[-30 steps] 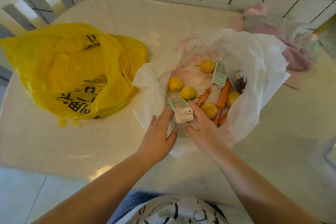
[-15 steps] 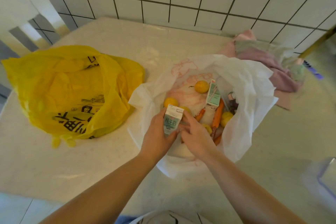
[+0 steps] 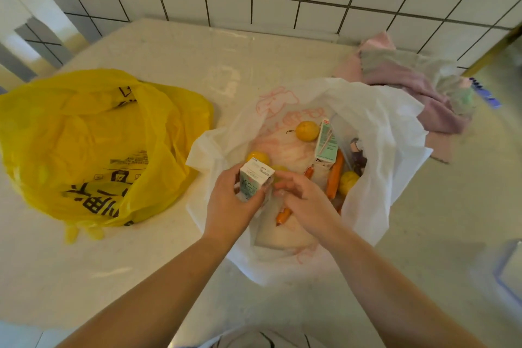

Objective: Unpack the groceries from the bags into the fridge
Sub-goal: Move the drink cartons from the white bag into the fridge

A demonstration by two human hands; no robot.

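My left hand [image 3: 228,203] is wrapped round a small white-and-green milk carton [image 3: 254,182], thumb on its near face and fingers curled behind it, so the carton stands upright, long axis vertical, just above the left rim of the open white plastic bag [image 3: 381,133]. My right hand [image 3: 305,203] sits just beside it to the right, fingertips touching or almost touching the carton's right edge; its fingers are bent, and I cannot tell whether they pinch anything underneath. The left hand owns the carton, so I judge the coming move is to lift it out leftward and clear of the bag's rim, while the right is the nearer hand for whatever is taken next.

The white bag lies open near the middle of the pale stone counter [image 3: 175,48], toward its right side. Inside it: a second, taller green-and-white carton [image 3: 326,140] leaning at the far side, round yellow fruits [image 3: 307,130] scattered around, orange carrots [image 3: 334,175] lying lengthwise to the right of my hands, and something dark at the right wall that I cannot identify. A crumpled yellow plastic bag with black print [image 3: 93,144] sits at the counter's left edge; its contents are hidden. A pink and grey cloth [image 3: 418,85] is bunched at the far right corner.

The fridge is not in view.
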